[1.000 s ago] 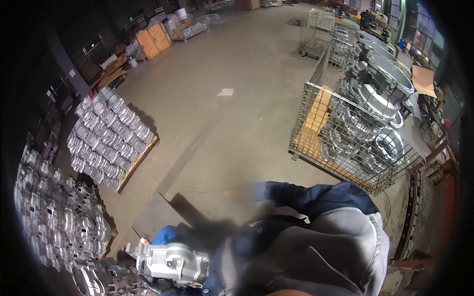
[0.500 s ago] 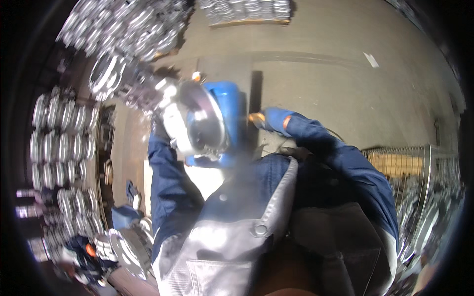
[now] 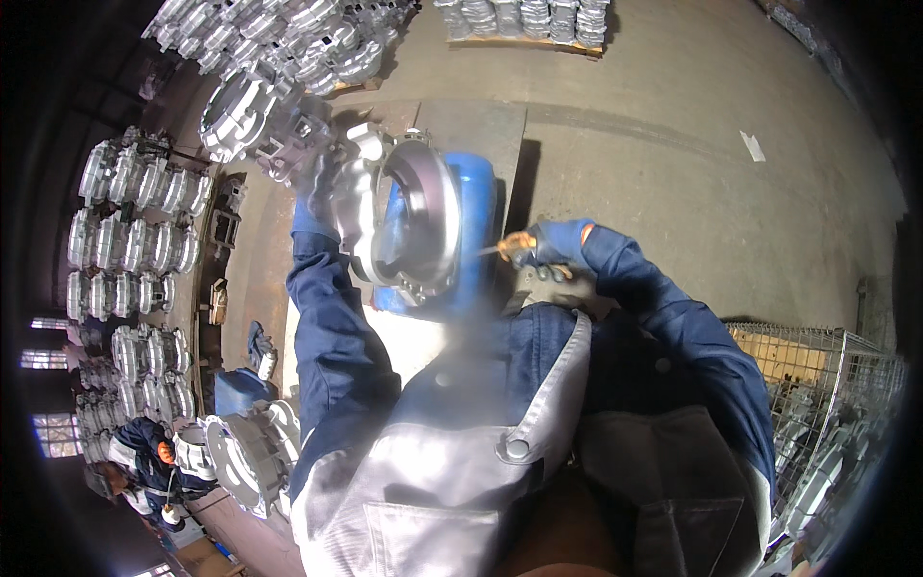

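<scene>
A silvery ring-shaped metal casting (image 3: 444, 216) with a wide round opening lies on a blue plastic support (image 3: 473, 192) in front of me. At its left side is my gloved left hand (image 3: 315, 210), closed on the casting's edge; its fingers are partly hidden and blurred. To the right of the casting, apart from it, my gloved right hand (image 3: 562, 246) grips a thin hand tool (image 3: 517, 245) with an orange-brown handle. The tool's narrow shaft points left toward the ring; its tip is too blurred to make out.
Another casting (image 3: 236, 115) stands beyond my left hand. Stacked castings (image 3: 139, 240) line the left side, and more (image 3: 308, 43) are piled at the far left. A wire cage (image 3: 817, 385) stands at right. At lower left is another person (image 3: 144, 462).
The view has shifted, so the surroundings sit farther right. The tool in my right hand shows more clearly beside the casting. My left hand stays at the casting's left side.
</scene>
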The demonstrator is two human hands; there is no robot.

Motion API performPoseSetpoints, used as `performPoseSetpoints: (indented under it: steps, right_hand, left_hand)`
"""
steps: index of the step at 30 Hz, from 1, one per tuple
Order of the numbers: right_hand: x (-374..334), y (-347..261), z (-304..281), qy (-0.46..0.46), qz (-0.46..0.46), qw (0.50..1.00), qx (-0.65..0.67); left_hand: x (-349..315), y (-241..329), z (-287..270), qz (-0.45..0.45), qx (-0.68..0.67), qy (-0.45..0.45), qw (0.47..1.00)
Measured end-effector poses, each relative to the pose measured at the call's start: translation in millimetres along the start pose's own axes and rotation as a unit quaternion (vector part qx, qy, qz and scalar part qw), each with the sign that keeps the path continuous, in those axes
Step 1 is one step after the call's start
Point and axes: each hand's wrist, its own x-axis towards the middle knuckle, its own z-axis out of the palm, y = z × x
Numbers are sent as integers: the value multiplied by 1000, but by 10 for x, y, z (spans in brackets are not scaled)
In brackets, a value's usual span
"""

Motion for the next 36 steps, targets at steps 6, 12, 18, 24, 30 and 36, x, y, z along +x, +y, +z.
performPoseSetpoints:
  steps: [6,12,18,24,30,36]
  right_hand:
    - [151,-94,-88,263,141,935,190]
    - [339,-112,-110,138,-63,988,32]
    - [286,-91,-238,121,183,976,-5]
    - [167,-15,-275,76,-49,958,271]
    - [233,41,-220,122,234,963,-61]
    - [-190,-175,-308,45,-38,980,191]
  left_hand:
    - [52,-78,375,-40,132,89,986]
    - [108,-220,312,-93,195,116,970]
    - [34,-268,385,-28,290,93,952]
    - [-113,-122,610,50,162,127,977]
    - [-151,-139,498,81,216,123,965]
    - [-144,-93,574,65,114,141,981]
